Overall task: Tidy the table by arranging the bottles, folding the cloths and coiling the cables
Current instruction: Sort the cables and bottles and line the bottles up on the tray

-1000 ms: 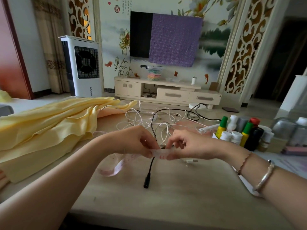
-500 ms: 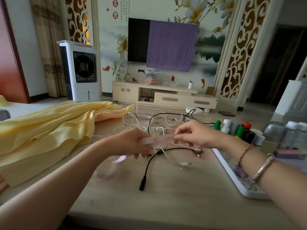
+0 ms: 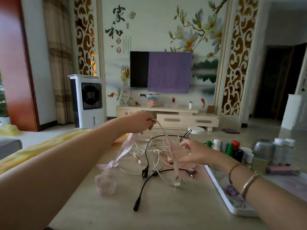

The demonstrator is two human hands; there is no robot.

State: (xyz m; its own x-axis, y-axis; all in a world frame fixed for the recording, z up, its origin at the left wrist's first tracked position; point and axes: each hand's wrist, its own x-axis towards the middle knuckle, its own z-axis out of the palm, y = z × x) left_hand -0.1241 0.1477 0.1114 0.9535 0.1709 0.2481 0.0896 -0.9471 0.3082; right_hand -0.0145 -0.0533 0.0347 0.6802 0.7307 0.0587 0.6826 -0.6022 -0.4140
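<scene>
My left hand (image 3: 138,122) is raised above the table and pinches a pale pink tape (image 3: 127,145), which hangs down on both sides of it to a loose heap on the table. My right hand (image 3: 191,152) is lower, to the right, its fingers curled round the tape's other strand. Under both hands lies a tangle of white cables (image 3: 157,155) and a black cable (image 3: 143,188) with a barrel plug near the front. A yellow cloth (image 3: 33,151) lies at the left. Several bottles (image 3: 232,149) stand in a group at the right.
A white tray (image 3: 232,200) with a flower pattern lies at the right under my right forearm. Clear bottles and a metal jar (image 3: 275,150) stand beyond it. Bare tabletop (image 3: 166,213) shows in front. A TV cabinet and an air cooler stand across the room.
My left hand has risen well above the table, lifting the pink tape with it. My right hand has stayed low on the tape's other strand. The camera has tilted upward.
</scene>
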